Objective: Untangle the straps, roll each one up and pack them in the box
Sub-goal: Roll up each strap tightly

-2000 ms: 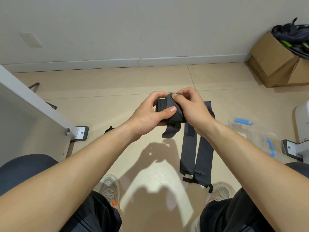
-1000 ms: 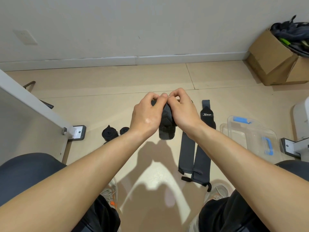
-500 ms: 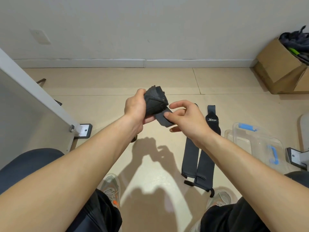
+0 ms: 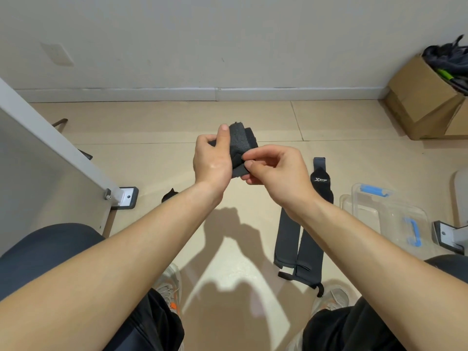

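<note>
strap roll sits gripped in the left hand, above open floor; right hand pinches its loose edge. flat straps lie just beside the clear box on the right.

The left hand now grips the rolled strap alone, thumb up along its side, where two seconds ago both hands wrapped it. The right hand has left the roll and pinches the loose end, closer against the left hand than half a second ago.
</note>
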A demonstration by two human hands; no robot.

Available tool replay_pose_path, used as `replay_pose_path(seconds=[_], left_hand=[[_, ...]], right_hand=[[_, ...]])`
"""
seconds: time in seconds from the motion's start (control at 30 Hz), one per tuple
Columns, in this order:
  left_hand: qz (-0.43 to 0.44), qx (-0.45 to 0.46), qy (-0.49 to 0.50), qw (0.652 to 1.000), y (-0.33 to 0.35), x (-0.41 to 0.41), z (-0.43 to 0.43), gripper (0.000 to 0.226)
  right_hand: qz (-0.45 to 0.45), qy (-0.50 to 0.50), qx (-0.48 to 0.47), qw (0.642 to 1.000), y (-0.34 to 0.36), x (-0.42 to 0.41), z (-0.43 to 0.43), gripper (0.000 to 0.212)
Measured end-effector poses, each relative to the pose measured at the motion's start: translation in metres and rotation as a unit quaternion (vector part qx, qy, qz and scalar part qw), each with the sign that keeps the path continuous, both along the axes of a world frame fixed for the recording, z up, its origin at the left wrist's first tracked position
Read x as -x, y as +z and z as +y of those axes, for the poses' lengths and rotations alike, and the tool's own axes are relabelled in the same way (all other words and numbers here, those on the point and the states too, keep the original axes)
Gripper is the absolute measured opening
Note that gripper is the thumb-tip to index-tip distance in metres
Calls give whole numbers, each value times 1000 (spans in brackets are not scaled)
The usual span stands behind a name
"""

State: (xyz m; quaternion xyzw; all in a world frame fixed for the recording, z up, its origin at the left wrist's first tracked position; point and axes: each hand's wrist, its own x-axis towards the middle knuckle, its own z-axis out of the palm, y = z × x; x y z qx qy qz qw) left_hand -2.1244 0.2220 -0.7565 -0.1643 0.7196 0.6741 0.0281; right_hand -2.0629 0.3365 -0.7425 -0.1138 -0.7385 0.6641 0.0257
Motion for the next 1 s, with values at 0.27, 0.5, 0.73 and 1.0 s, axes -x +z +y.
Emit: replay_pose_path(seconds=[0.27, 0.5, 0.73, 1.0], left_hand=[[-80, -147, -74, 983, 7, -5, 0, 35], [-113, -129, -92, 981, 1, -9, -2, 45], [-88, -73, -100, 988, -3, -18, 1, 41], [-117, -98, -132, 979, 1, -21, 5, 34]], right_hand=[[20, 42, -49, 998, 0, 1, 21, 41], [126, 81, -321, 935, 0, 1, 23, 11], [192, 80, -378, 902, -11, 1, 23, 8], [130, 64, -262, 954, -22, 3, 28, 28]])
